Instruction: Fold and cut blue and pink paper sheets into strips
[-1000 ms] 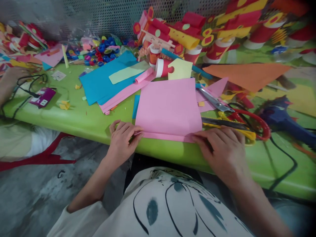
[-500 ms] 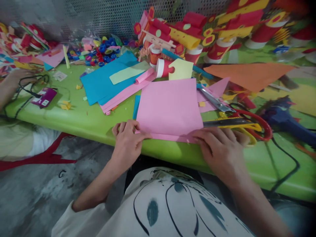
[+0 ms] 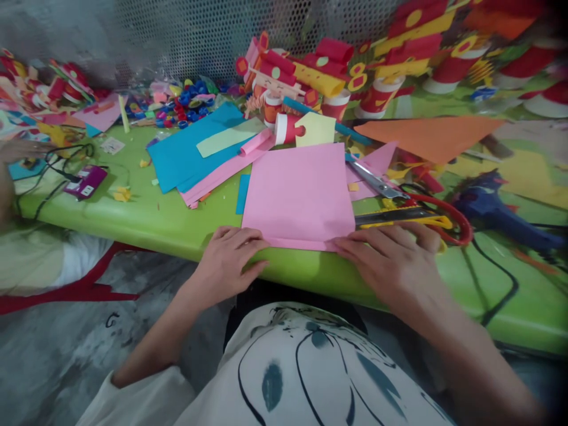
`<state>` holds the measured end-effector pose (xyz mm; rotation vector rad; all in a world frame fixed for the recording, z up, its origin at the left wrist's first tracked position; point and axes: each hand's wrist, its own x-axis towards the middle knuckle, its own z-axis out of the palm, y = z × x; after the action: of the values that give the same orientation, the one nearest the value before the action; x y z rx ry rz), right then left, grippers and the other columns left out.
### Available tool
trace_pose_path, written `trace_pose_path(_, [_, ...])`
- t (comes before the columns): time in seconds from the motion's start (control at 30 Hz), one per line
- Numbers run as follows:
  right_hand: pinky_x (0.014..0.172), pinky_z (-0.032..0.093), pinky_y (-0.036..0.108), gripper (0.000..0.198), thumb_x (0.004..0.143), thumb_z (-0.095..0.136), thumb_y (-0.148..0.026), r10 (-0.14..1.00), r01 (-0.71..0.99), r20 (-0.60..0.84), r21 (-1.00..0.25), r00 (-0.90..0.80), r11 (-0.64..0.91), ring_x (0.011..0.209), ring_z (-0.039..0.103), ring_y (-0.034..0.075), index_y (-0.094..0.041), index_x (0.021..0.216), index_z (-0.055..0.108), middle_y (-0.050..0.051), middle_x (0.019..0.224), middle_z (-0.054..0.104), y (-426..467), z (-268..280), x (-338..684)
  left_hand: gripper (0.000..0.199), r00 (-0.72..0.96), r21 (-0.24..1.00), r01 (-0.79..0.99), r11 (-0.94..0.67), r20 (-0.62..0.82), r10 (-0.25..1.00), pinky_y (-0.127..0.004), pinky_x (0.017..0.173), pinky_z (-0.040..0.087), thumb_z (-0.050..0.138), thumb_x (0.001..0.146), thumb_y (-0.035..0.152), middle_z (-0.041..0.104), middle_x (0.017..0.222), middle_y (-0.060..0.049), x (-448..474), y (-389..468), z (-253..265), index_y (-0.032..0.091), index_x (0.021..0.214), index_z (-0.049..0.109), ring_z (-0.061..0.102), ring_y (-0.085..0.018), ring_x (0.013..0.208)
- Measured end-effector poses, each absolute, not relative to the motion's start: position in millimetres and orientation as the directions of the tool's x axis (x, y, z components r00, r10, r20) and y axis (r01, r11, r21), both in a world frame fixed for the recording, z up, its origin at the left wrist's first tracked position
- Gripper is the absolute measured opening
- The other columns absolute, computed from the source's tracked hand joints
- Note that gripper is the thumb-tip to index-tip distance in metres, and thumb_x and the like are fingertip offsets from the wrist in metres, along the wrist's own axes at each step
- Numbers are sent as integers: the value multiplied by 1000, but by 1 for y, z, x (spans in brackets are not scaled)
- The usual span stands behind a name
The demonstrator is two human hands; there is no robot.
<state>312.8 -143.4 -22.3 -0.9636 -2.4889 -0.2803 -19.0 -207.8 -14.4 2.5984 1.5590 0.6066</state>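
Note:
A sheet of pink paper [image 3: 297, 192] lies at the table's front edge, with a narrow strip folded up along its near side. My left hand [image 3: 231, 260] presses its bent fingers on the left end of that fold, its thumb held apart below. At the right end, my right hand [image 3: 390, 260] pinches the fold between thumb and fingers. Right of the sheet are red-handled scissors [image 3: 377, 178] and a yellow-and-black cutter [image 3: 403, 217], partly behind my right hand. A blue paper piece [image 3: 242, 194] sticks out from under the sheet's left side.
Blue sheets [image 3: 177, 160], a pink strip [image 3: 217, 171] and orange paper [image 3: 430, 135] surround the sheet. A dark blue glue gun [image 3: 497, 207] with a cord lies right. Paper-cup crafts [image 3: 381, 97] line the back. Left are a purple box [image 3: 85, 181] and another person's hand [image 3: 26, 151].
My left thumb has come off the fold and now stands apart from the fingers. My right hand has moved slightly left along the paper's edge. The view has shifted a little.

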Motion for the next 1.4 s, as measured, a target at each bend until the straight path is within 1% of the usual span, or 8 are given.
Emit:
trace_pose_path(0.2, [115,34,50,15,105,64,-17,554,664,473,93,-685,742,97,69,22,-27,108,75,1,105,83,-145,-22,309,19,495,277,777,-565,285,821,-44,103,40,56,115,24,82,118,-1,-36,-204,-5,24,120,74,77,-20,106])
trace_pose_path(0.33, [108,38,47,10,104,65,-22,610,716,516,9,-601,698,91,66,22,-24,97,72,3,99,80,-149,-26,301,22,477,329,763,-556,295,828,-39,100,46,51,115,19,83,114,-1,-37,-201,-6,23,117,73,76,-19,107])
trace_pose_path(0.57, [103,35,47,16,109,59,-27,694,749,498,-126,-520,651,90,69,22,-25,104,74,1,94,81,-146,-30,298,20,376,289,849,-443,261,889,-38,88,49,51,114,19,81,107,-4,-30,-191,-15,22,112,71,70,-23,97])
trace_pose_path(0.7, [100,36,49,17,109,60,-33,747,776,470,-183,-471,604,86,70,23,-27,101,74,1,91,81,-145,-29,297,20,368,357,825,-438,249,896,-38,89,49,52,114,22,80,105,-5,-32,-185,-16,22,111,72,69,-23,99])
trace_pose_path(0.83, [98,37,50,17,108,61,-33,765,779,438,-199,-471,594,88,68,24,-28,102,75,1,93,80,-147,-27,296,23,330,438,799,-412,253,909,-38,89,49,52,115,24,79,103,-5,-32,-185,-17,23,111,74,70,-22,101])
trace_pose_path(1.0, [90,37,47,18,107,61,-33,773,798,424,-168,-472,579,89,60,24,-29,102,78,3,89,75,-148,-27,297,23,326,411,814,-411,262,908,-37,86,49,54,114,23,76,101,-5,-30,-186,-20,24,112,76,70,-21,99])
trace_pose_path(1.2, [89,36,50,19,105,65,-39,780,837,455,-124,-429,533,99,56,30,-30,104,81,9,103,72,-150,-29,296,15,215,473,810,-347,311,926,-35,82,55,59,110,26,59,116,-7,-29,-187,-23,24,119,71,67,-17,91])
trace_pose_path(1.4, [88,38,47,19,106,62,-27,755,794,481,-175,-446,581,96,59,27,-33,106,80,4,102,77,-151,-33,295,12,133,379,890,-253,314,940,-42,87,44,66,104,19,62,118,-7,-25,-192,-22,25,106,75,63,-22,95])
